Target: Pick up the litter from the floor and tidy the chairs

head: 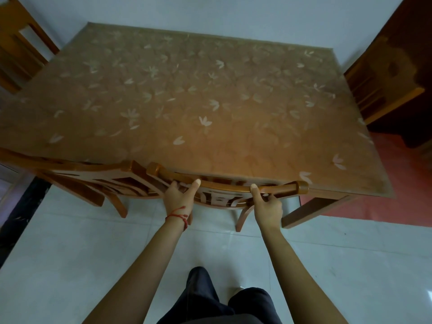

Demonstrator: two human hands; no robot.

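A wooden chair stands against the near edge of the table, its seat hidden under the tabletop. Both hands grip its curved top rail. My left hand, with a red string on the wrist, holds the rail left of the middle. My right hand holds it toward the right end. A second wooden chair stands just to the left, also tucked against the table. No litter shows on the pale tiled floor.
The table carries a brown leaf-patterned cover. Another chair stands at the table's far left and one at its right side. A red mat lies under the right end. A dark strip borders the floor at left. My legs are below.
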